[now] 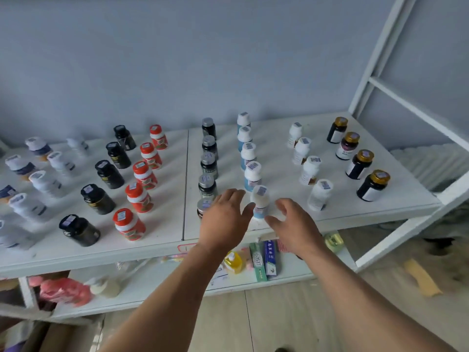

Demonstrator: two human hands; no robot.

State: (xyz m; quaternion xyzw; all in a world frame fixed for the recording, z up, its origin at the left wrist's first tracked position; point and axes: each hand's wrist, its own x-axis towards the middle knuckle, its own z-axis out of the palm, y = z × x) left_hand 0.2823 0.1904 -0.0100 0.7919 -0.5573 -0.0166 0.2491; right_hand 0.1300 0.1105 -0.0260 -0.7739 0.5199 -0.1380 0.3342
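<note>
A white-capped bottle with a pale blue label [260,201] stands at the front of its row on the white shelf [355,207]. My left hand [224,219] hovers just left of it, fingers spread and relaxed, and covers part of a dark silver-capped bottle [204,207]. My right hand [294,224] is just right of the bottle, fingers loosely curved, holding nothing. Neither hand visibly touches the bottle.
Rows of bottles fill the shelf: red ones [139,197], black ones [97,199], white ones [320,194], dark gold-capped ones [373,185]. A lower shelf holds toothpaste boxes [264,257] and a yellow bottle [234,261]. A white frame post [373,52] rises at right.
</note>
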